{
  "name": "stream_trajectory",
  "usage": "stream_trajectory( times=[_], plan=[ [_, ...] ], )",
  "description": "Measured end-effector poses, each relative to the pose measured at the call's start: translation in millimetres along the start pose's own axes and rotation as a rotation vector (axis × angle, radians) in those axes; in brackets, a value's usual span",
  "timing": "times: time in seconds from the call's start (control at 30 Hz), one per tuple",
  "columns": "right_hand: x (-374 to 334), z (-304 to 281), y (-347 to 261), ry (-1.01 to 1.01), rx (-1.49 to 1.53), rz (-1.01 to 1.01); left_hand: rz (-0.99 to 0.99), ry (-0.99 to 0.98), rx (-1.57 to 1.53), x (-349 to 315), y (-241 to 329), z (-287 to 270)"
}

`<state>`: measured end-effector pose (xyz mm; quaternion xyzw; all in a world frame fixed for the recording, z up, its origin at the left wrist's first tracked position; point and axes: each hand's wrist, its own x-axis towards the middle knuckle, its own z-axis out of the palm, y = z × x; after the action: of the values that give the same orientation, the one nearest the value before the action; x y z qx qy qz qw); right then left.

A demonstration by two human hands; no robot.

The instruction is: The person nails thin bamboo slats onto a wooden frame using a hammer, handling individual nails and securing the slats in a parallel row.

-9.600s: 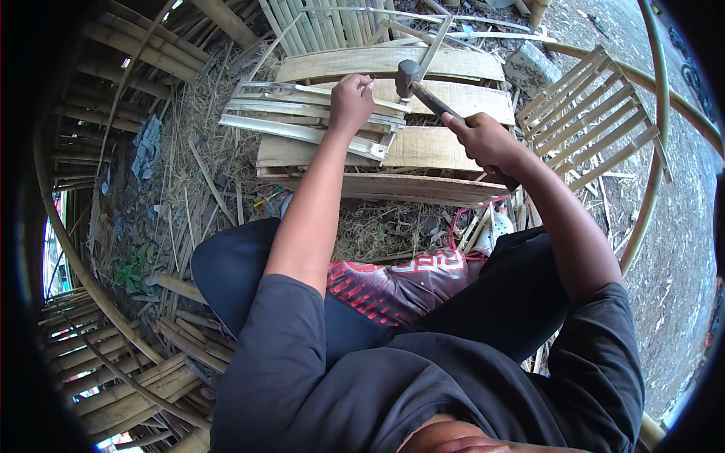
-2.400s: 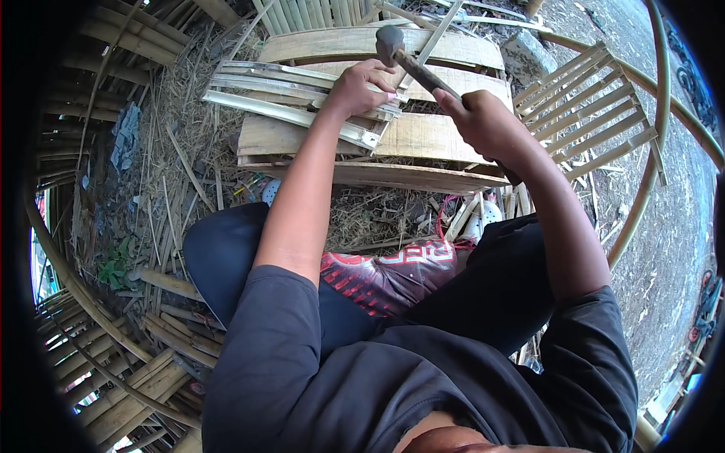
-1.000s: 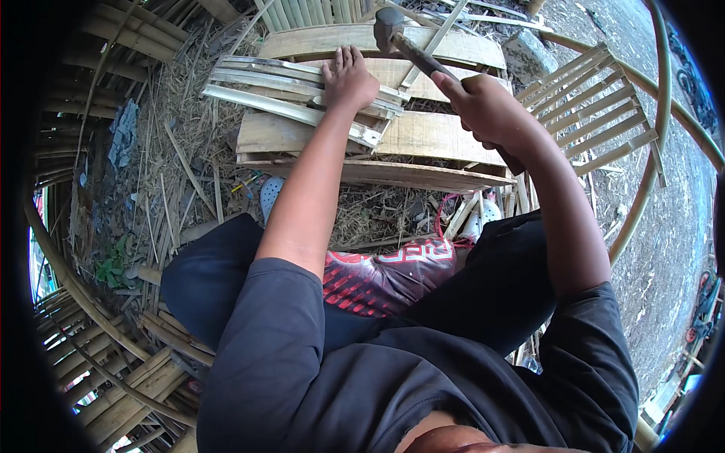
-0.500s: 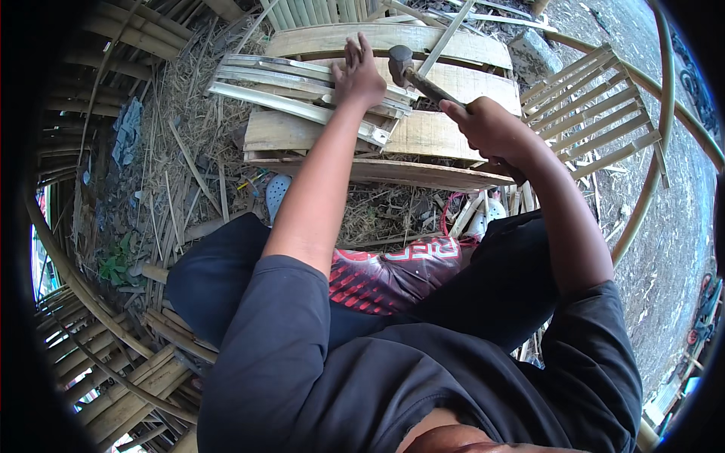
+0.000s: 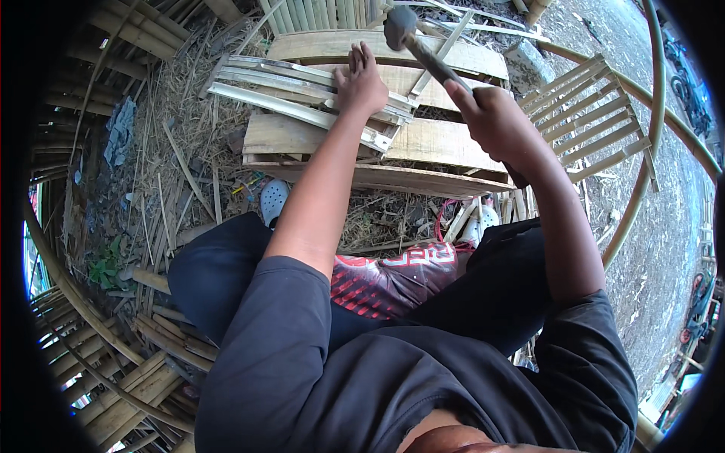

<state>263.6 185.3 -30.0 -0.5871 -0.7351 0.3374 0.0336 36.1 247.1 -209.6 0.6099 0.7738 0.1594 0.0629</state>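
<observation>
My right hand (image 5: 498,124) is wrapped round the wooden handle of a hammer (image 5: 429,59), whose dark head is lifted over the far side of a low plank bench (image 5: 434,142). Flat on the bench's left part lies a small frame of split bamboo strips (image 5: 264,104), joined by a crosspiece at its right end. My left hand (image 5: 361,89) rests on these strips close to that end, its fingers stretched away from me and the thumb apart. What lies under the palm is hidden. A loose bamboo strip (image 5: 445,53) lies slanting across the planks, just behind the hammer handle.
To the right, a slatted bamboo panel (image 5: 589,117) leans by a curved bamboo pole (image 5: 653,151). A concrete block (image 5: 529,64) sits by the bench's far right corner. Bamboo scraps and shavings (image 5: 189,151) litter the ground at left. My legs are folded before the bench.
The hammer has gone up and away from the strips, its head now further from me. My right hand moved slightly with it, while my left hand stays on the strips.
</observation>
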Motion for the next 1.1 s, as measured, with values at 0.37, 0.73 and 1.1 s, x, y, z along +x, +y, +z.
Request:
stream_trajectory(
  times=[0.37,0.73,1.1],
  plan=[
    [-6.4,-3.4,0.5,0.035,0.170,-0.010,0.005,0.004,0.036,0.0,-1.4,4.6],
    [-0.8,2.3,4.2,0.071,0.015,-0.076,0.013,0.018,0.020,3.1,-3.1,3.8],
    [-6.2,22.4,4.1,0.048,-0.176,-0.233,0.000,-0.034,-0.020,12.2,-18.0,9.7]
  ],
)
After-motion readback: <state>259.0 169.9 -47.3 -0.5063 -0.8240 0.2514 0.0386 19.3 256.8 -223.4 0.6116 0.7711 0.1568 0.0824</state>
